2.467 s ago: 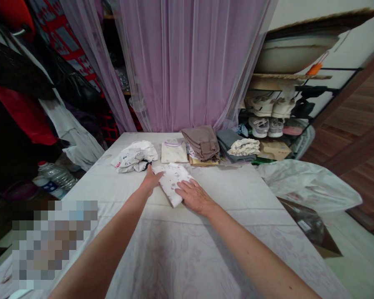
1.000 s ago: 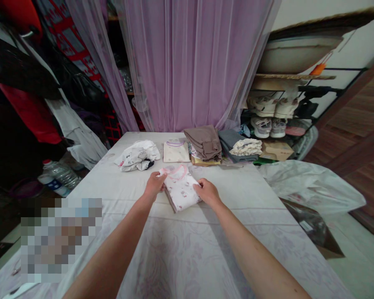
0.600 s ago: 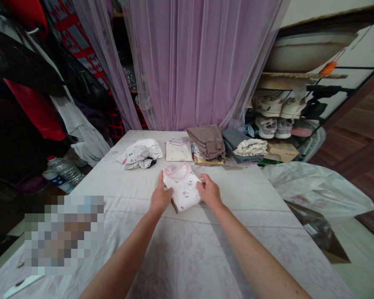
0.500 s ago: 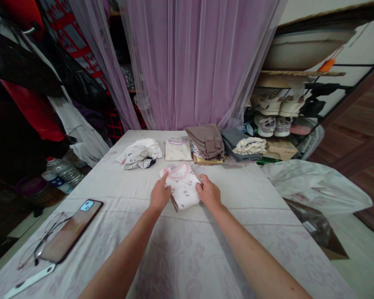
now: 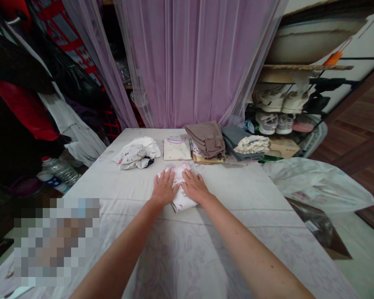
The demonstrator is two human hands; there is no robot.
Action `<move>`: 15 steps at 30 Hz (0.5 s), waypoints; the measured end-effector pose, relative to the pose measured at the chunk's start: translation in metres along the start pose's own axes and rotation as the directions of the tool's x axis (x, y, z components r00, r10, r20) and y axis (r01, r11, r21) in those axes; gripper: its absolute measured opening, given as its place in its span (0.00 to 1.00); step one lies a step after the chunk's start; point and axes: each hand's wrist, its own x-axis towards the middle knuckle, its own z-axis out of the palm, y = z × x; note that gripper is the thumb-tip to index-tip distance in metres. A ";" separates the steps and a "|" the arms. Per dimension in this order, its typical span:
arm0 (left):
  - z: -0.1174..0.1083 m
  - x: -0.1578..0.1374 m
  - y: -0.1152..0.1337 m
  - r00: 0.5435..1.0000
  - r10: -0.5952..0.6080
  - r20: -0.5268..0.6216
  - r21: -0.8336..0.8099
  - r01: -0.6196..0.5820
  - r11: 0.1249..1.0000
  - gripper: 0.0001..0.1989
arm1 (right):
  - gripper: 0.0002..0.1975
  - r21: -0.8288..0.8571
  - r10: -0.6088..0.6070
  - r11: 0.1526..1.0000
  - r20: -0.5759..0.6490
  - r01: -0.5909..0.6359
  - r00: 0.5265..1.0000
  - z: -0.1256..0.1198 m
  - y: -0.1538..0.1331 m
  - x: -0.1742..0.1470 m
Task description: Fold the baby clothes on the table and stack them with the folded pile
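Observation:
A folded white shirt with a pink neckline and small printed figures lies on the cloth-covered table. My left hand rests flat on its left part, fingers stretched out. On the right part lies my right hand, also flat with fingers extended. Between them the two hands hide much of the shirt. Just behind it sits a folded cream shirt with a lilac neckline. A crumpled white garment is to the left of that one.
Brown folded trousers top a stack at the back, beside dark grey folded clothes with a cream ruffled piece on them. A pixelated patch covers the table's left side. A purple curtain hangs behind; shoes stand on a rack at right.
My hands have gone from gripping the shirt's two side edges to lying flat on top of it. The view has shifted slightly. The left side of the table is now pixelated.

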 end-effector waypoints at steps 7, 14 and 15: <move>-0.012 0.008 -0.003 0.995 -0.027 0.093 -0.050 0.032 0.998 0.29 | 0.23 0.030 0.036 0.999 -0.184 -0.031 0.982 -0.002 0.001 -0.008; -0.012 -0.066 0.014 0.943 0.331 -0.025 -0.125 -0.331 0.935 0.26 | 0.23 0.036 0.008 0.999 -0.318 0.004 0.948 0.007 0.016 -0.048; -0.011 -0.073 0.016 0.927 0.375 -0.015 -0.106 -0.375 0.921 0.26 | 0.23 0.028 0.001 1.000 -0.300 0.008 0.954 0.010 0.016 -0.052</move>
